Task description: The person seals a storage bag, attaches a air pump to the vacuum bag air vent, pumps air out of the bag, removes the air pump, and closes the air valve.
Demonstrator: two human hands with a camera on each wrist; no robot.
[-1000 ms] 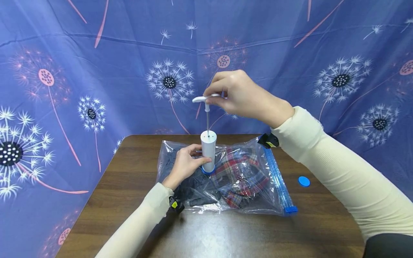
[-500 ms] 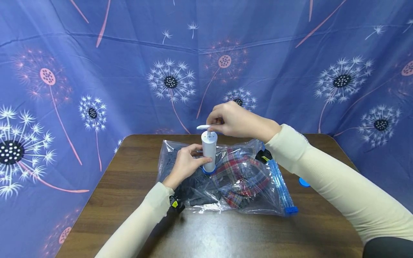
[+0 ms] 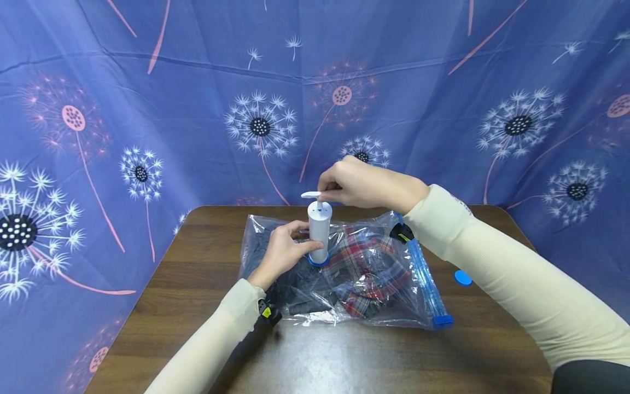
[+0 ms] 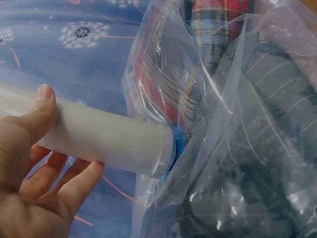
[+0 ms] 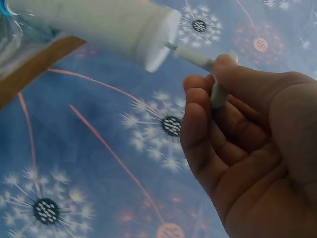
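A white hand pump (image 3: 320,224) stands nearly upright on a clear plastic storage bag (image 3: 415,312). My left hand (image 3: 285,249) grips the pump's barrel, thumb on one side and fingers round the other. At the pump's foot, a blue ring (image 4: 178,144) meets the bag in the left wrist view. Thumb and fingers of my right hand (image 3: 364,183) pinch the white T-shaped handle (image 3: 309,195), which sits just above the barrel's top with a short length of rod showing. Red plaid cloth (image 3: 364,260) and dark pinstriped cloth (image 4: 277,94) lie inside the bag.
The bag's blue zip strip (image 3: 427,276) runs down its right side, with a blue slider (image 3: 443,320) at the near end. A round blue cap (image 3: 462,278) lies on the wooden table (image 3: 177,295) to the right. Behind hangs a blue dandelion-print cloth (image 3: 197,98).
My right hand has pushed the pump handle down from well above the barrel to close over its top, staying low since half a second ago. The left hand keeps its grip in place.
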